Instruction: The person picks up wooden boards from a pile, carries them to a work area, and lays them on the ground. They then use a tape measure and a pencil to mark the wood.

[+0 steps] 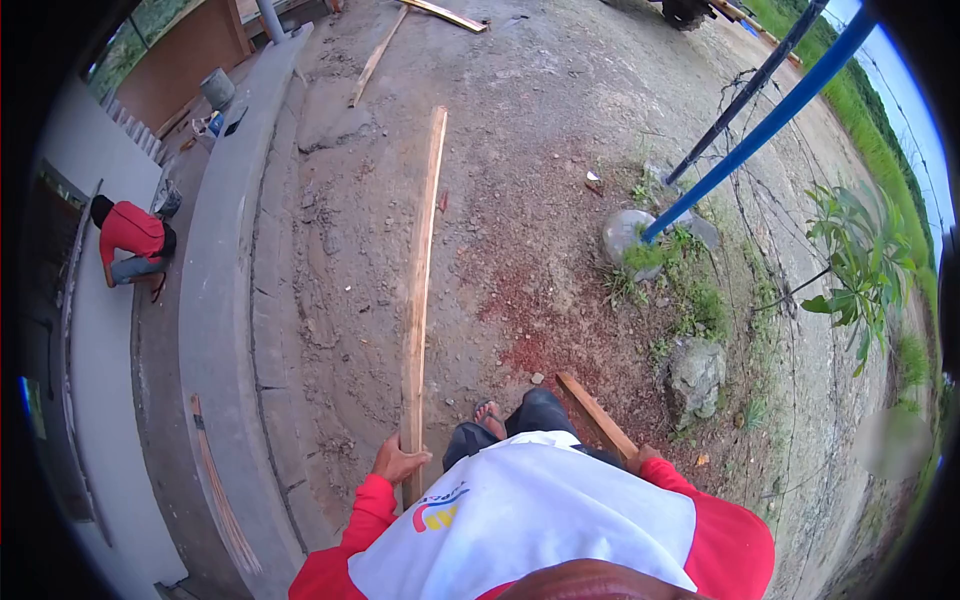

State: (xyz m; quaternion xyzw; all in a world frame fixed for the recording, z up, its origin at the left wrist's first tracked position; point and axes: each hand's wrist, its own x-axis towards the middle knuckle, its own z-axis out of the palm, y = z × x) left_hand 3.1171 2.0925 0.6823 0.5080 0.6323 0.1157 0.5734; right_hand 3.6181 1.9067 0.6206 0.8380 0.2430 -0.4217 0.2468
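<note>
Two timbers are in hand. The left hand (398,464) is closed round the near end of the long pale wooden batten (420,280), which stretches ahead over the bare dirt ground (520,200). The right hand (640,458) meets the short reddish-brown wooden batten (595,412), but I cannot tell its grip. Both seem only part-lifted.

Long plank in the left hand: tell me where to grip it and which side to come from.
Grip the long plank at its near end, coming from its left edge, as the left hand does: it is narrow enough for fingers to wrap, and it runs straight away from the body. To lift it level, a hold nearer the middle would likely balance better.
</note>
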